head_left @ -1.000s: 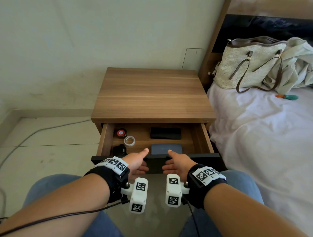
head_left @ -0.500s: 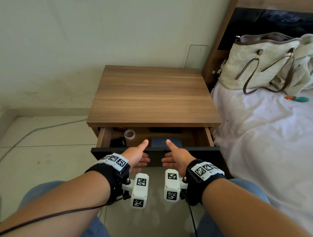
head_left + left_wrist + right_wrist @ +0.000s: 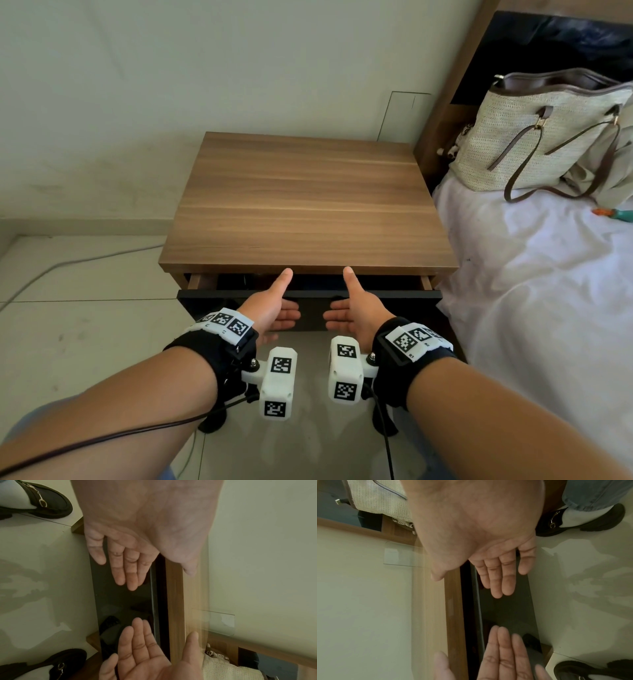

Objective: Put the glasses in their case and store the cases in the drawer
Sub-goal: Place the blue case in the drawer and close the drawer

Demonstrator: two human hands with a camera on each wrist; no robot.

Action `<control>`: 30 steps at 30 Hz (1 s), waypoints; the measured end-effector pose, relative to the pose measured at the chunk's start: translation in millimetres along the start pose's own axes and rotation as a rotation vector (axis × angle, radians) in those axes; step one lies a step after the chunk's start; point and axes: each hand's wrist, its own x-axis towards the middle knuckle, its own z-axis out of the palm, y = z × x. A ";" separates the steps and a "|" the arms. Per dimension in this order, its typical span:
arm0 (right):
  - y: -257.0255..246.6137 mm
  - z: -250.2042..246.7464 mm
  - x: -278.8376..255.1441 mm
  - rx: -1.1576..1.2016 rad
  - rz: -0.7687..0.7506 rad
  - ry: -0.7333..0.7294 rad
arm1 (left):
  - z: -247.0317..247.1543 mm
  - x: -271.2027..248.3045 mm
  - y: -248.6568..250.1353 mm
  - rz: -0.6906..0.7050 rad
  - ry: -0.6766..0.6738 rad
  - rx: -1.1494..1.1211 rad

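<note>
The black drawer front [image 3: 209, 303] of the wooden nightstand [image 3: 305, 205] stands almost flush, with only a narrow dark gap under the top. My left hand [image 3: 282, 299] and right hand [image 3: 347, 299] press flat on that front, fingers straight and pointing inward, thumbs raised. The left wrist view shows my left hand [image 3: 123, 563] spread on the drawer front [image 3: 120, 601], with the right hand [image 3: 145, 655] below it. The right wrist view shows my right hand [image 3: 496, 569] on the same dark drawer front [image 3: 505, 612]. The glasses cases are hidden inside the drawer.
A bed with white sheets [image 3: 548, 291] lies close on the right, with a woven handbag [image 3: 534, 133] and a small orange-and-teal object [image 3: 613, 214] on it. A cable [image 3: 68, 263] runs over the tiled floor at the left. My shoes [image 3: 42, 503] are near the nightstand's feet.
Both hands have pushed the drawer inward. It was wide open with its contents and cases showing, then half shut, and now only a thin gap is left.
</note>
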 end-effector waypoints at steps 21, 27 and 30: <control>-23.9 6.5 33.3 0.135 0.001 0.021 | 0.3 26.1 24.7 0.025 0.041 -0.156; -21.0 8.8 37.7 0.215 -0.010 -0.018 | -1.3 26.5 27.1 0.040 0.001 -0.211; -20.9 8.6 37.1 0.228 -0.014 -0.025 | -1.7 26.4 26.9 0.041 -0.010 -0.234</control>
